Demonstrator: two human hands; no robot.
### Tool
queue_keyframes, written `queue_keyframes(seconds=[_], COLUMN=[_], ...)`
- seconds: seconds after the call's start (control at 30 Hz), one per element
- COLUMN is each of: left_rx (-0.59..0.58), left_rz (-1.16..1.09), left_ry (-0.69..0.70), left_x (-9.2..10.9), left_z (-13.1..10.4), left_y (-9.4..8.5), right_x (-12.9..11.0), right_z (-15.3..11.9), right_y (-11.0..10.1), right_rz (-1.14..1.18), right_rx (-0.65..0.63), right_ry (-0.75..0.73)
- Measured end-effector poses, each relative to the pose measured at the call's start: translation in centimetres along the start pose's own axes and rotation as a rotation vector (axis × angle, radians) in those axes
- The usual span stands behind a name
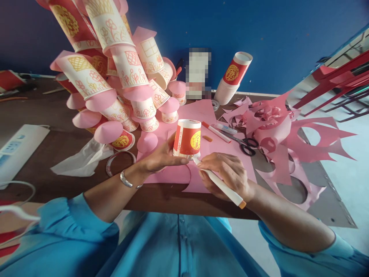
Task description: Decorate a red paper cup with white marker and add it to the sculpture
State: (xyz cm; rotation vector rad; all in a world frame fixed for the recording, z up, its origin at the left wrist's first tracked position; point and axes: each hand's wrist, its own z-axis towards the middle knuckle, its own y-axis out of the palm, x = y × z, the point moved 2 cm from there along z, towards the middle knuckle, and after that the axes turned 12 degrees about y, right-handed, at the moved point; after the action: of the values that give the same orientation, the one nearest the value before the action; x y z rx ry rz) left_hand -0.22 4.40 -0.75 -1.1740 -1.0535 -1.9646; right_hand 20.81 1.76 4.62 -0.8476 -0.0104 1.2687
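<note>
My left hand (160,159) is wrapped round a red paper cup (183,140) with a gold emblem and a white rim on top. In my right hand (225,171) is a thick white marker (220,185) with an orange end. Its tip meets the lower edge of the cup, just above the pink paper (245,163). A loose orange cap (206,138) lies behind the cup, near a second marker (220,134) in white and orange. Black-handled scissors (249,147) rest on the paper to the right.
At the left rises a tower of drawn-on cups (131,67) with pink discs and cones. A stack of cups (226,92) stands by the blue wall. Pink scraps (276,127) cover the right side. A paper ring (119,154) and crumpled white sheet (83,157) lie left.
</note>
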Motion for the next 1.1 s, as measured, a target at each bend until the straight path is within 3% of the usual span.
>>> queue_keyframes(seconds=[0.57,0.83,1.1], left_rx=[0.059,0.105,0.118], left_rz=[-0.017,-0.162,-0.098], left_ry=[0.03,-0.035,-0.064], left_x=[0.3,0.1,-0.7], left_z=[0.0,-0.1,-0.3], left_y=[0.1,0.2,-0.5], right_x=[-0.1,0.6,0.4], right_z=[0.2,0.2,0.1], right_y=[-0.4,-0.3,0.0], right_rz=[0.031,-0.027,0.006], right_rx=[0.018,0.072,0.05], right_ry=[0.025,0.068,0.044])
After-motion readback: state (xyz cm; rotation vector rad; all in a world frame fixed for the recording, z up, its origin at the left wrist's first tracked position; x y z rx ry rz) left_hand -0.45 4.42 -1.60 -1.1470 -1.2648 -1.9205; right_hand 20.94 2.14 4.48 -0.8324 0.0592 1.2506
